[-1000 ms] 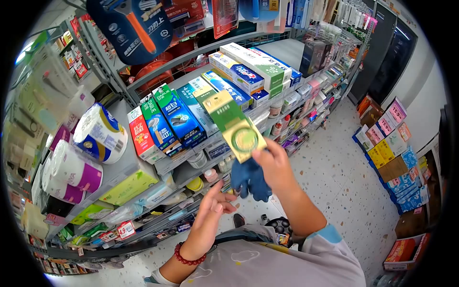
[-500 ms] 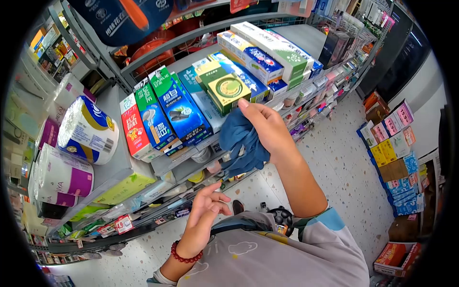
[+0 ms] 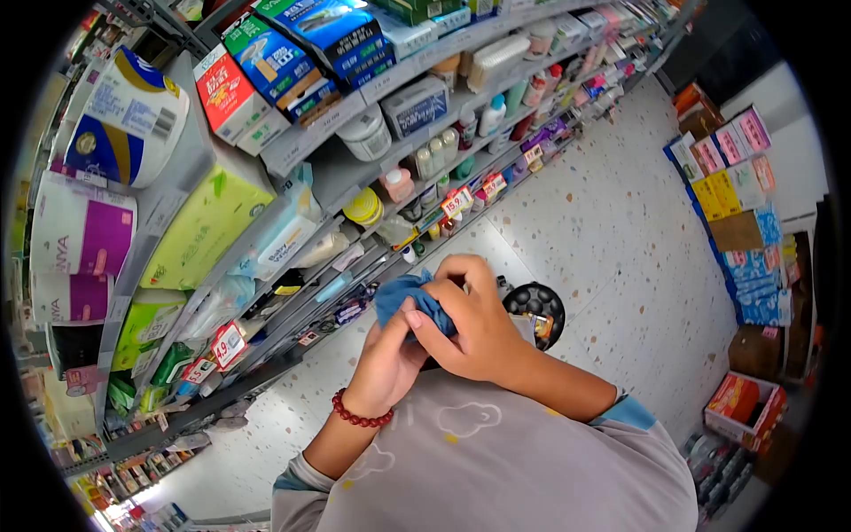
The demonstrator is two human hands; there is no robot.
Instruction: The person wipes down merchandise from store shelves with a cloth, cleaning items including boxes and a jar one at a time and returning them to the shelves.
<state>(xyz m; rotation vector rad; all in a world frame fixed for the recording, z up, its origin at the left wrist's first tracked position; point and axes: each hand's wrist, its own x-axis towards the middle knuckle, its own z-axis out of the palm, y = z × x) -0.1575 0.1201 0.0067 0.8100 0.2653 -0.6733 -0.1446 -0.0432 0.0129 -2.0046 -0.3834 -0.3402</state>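
Note:
A crumpled blue cloth is bunched between my two hands, in front of my shirt. My right hand has its fingers wrapped round the cloth from the right. My left hand, below a red bead bracelet, presses against the cloth from the left with its fingers bent; its fingertips are partly hidden. On the shelf at the upper left stand a red and white box and blue and green toothpaste boxes.
Left are wrapped paper rolls and a light green tissue pack. Lower shelves hold a white jar and bottles. A black round-topped object stands on the floor behind my hands; stacked cartons line the right.
My right hand has left the green and gold box on the shelf and come down with the cloth to my left hand, which now touches it. The view has tilted downward.

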